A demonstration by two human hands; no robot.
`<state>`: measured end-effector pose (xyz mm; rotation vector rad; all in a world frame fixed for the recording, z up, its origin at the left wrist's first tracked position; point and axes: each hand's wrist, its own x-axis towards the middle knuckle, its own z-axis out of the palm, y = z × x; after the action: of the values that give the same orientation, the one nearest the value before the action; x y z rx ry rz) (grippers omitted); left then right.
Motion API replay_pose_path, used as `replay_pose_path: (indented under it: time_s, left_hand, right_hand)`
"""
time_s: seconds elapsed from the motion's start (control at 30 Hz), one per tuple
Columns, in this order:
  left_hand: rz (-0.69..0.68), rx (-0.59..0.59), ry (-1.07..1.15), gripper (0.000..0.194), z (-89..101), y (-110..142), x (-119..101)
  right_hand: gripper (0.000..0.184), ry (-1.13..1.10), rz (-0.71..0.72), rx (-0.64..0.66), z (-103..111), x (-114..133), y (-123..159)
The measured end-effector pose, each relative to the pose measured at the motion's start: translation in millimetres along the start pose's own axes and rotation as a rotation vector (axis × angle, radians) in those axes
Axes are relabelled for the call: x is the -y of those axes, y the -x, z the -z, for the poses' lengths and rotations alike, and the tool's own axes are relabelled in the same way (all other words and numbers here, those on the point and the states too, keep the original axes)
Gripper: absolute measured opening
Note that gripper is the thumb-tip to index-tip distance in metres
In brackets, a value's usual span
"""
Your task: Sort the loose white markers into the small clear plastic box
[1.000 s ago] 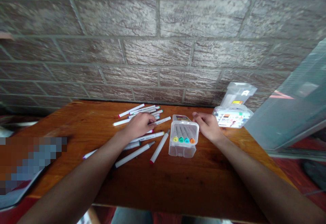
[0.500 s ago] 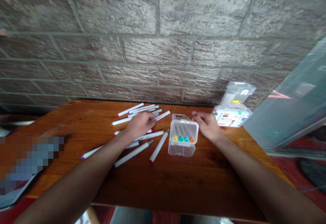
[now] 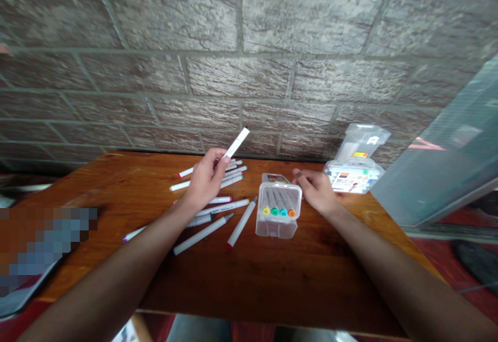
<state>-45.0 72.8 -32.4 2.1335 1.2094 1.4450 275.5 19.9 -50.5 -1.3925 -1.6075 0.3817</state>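
My left hand (image 3: 210,176) pinches a white marker (image 3: 238,142) with a dark tip end, raised above the tabletop and slanting up to the right. Below and around that hand lie several loose markers (image 3: 200,235) with coloured ends. To their right stands a small clear plastic marker case (image 3: 277,228). Inside it are several markers with yellow, green, blue and orange ends (image 3: 274,211). My right hand (image 3: 316,189) is closed, its curled fingers and thumb at the upper right edge of the case. Whether those fingers grip the case is hidden.
A second clear case (image 3: 354,176), lid raised, stands at the table's right rear. The brick wall (image 3: 264,77) borders the back of the wooden table (image 3: 272,279). A blurred-out, dark-edged object (image 3: 23,300) lies at the left, and a translucent panel (image 3: 447,160) rises at the right.
My left hand has lifted the white marker from among the loose ones and tilted it more upright. My right hand has stayed by the case.
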Motion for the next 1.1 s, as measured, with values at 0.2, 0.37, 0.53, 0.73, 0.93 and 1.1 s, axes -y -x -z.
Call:
replay_pose_path:
  time_s: [0.2, 0.37, 0.53, 0.73, 0.93, 1.1]
  left_hand:
    - [-0.149, -0.039, 0.076, 0.022, -3.1, 10, -19]
    - [-0.258, -0.042, -0.003, 0.025, 1.2, 15, -39]
    - [-0.423, -0.019, -0.01, 0.028, 1.5, 23, -52]
    - [-0.624, -0.029, 0.088, 0.037, -4.7, 32, -61]
    - [-0.719, -0.1, 0.126, 0.042, -3.5, 35, -68]
    - [-0.627, -0.111, 0.13, 0.035, -3.1, 35, -70]
  right_hand:
    - [0.07, -0.085, -0.029, -0.047, 2, -1, -1]
    - [0.062, -0.186, 0.004, -0.135, 10, 9, 0]
    - [0.044, -0.284, 0.138, -0.265, 19, 34, 8]
    - [0.041, -0.292, 0.418, -0.313, 13, 63, 32]
    - [0.024, -0.107, 0.529, -0.3, 11, 83, 49]
    - [0.004, -0.19, 0.449, -0.404, 4, 86, 51]
